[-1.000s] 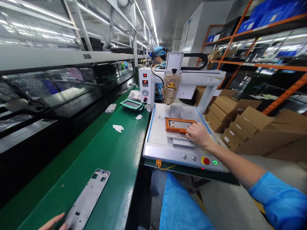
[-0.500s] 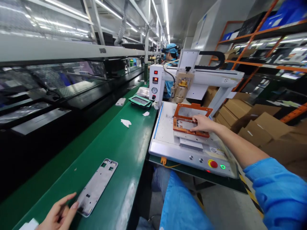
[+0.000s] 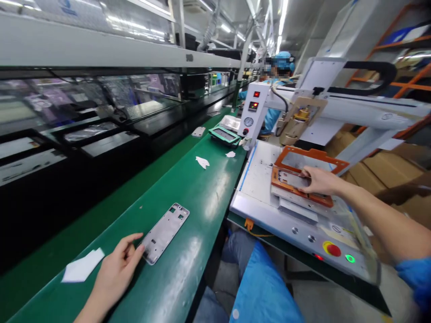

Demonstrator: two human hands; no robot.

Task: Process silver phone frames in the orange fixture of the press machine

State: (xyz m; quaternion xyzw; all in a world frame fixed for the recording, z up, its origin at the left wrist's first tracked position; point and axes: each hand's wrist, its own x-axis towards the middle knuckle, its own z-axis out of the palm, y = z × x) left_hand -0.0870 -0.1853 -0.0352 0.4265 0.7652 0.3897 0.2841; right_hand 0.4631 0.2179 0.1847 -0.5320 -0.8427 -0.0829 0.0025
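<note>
A flat grey phone frame (image 3: 167, 232) with small cutouts lies on the green bench. My left hand (image 3: 116, 264) has its thumb and index finger on the two corners of the frame's near end; its other fingers are curled. At the machine, my right hand (image 3: 318, 180) reaches into an orange hinged fixture (image 3: 278, 181), whose window-like lid stands raised behind it. A second phone plate (image 3: 290, 178) sits in the fixture, and my right thumb and fingers are closed on its edges. The hand covers the plate's right part.
A white desktop machine (image 3: 259, 166) carries a brass-coloured head (image 3: 298, 119) above the fixture. On its front is a red stop button (image 3: 333, 250). White scraps (image 3: 202, 162), a paper piece (image 3: 84, 267) and a green fixture (image 3: 225, 135) lie on the bench. A person in blue (image 3: 284, 63) is beyond.
The view has swung left and closer, so the bench and machine appear shifted right. Both hands stay at the same phone parts, with no clear movement of either part.
</note>
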